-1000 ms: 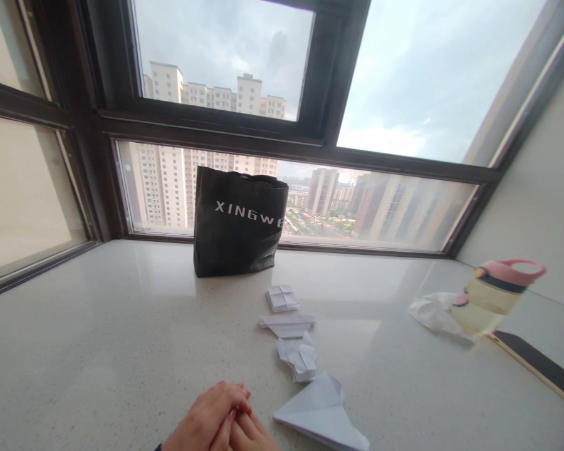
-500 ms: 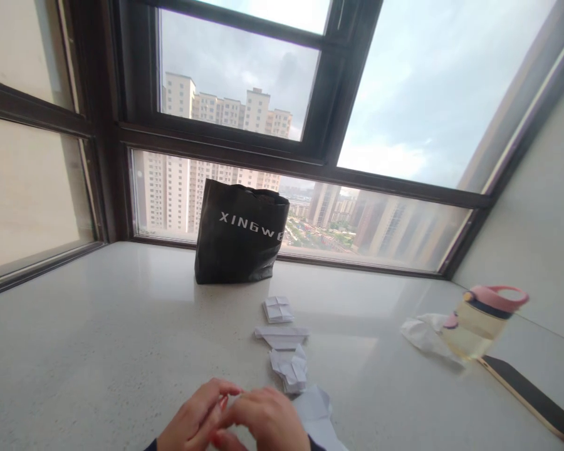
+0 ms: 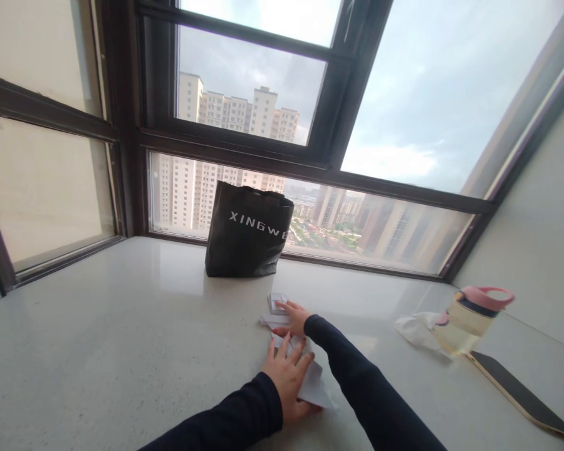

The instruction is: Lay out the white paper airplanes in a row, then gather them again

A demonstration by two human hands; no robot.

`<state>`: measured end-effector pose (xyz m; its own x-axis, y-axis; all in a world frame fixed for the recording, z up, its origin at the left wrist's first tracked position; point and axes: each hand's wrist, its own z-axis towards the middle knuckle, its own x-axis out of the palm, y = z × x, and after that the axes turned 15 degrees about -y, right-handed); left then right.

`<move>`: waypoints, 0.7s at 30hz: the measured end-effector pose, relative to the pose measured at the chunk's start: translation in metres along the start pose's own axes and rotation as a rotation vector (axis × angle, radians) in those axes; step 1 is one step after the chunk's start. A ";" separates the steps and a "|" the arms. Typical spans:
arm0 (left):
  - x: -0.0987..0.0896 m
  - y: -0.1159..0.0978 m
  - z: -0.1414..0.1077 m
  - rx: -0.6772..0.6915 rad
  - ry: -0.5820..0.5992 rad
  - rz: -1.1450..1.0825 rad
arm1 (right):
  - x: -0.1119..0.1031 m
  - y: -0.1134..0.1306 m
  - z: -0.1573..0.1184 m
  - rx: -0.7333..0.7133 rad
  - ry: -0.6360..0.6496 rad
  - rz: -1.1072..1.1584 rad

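Several folded white papers lie in a column on the pale counter. My right hand (image 3: 294, 318) reaches over the far ones, its fingers spread on the square folded paper (image 3: 276, 303) and the flat folded strip (image 3: 273, 320). Nearer to me, my left hand (image 3: 287, 376) rests with fingers spread over the crumpled folded paper (image 3: 277, 340) and the edge of the nearest white sheet (image 3: 316, 391). Both hands partly cover the papers, and their fingers are apart.
A black bag (image 3: 247, 235) stands behind the papers by the window. At the right are a pink-lidded bottle (image 3: 470, 319), a crumpled white tissue (image 3: 418, 332) and a dark phone (image 3: 521, 391) on the counter (image 3: 122, 351).
Both hands, which were close together at the near edge, have moved forward and spread onto the papers. My right arm now stretches farther out. The view has shifted slightly.
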<state>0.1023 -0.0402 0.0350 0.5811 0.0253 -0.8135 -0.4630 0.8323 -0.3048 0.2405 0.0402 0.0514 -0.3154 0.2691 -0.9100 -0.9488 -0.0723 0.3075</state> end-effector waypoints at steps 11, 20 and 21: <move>-0.026 0.052 -0.048 0.018 -0.278 -0.195 | 0.020 0.030 -0.036 -0.007 -0.206 0.255; -0.061 0.108 -0.057 -0.597 -0.691 -0.380 | 0.039 0.034 -0.035 -0.006 -0.398 0.518; -0.059 0.111 -0.059 -0.623 -0.680 -0.375 | 0.038 0.031 -0.037 -0.018 -0.432 0.521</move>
<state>-0.0231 0.0184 0.0203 0.9316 0.2941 -0.2138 -0.3263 0.4168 -0.8484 0.1985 0.0129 0.0163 -0.7001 0.5547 -0.4497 -0.6758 -0.3113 0.6681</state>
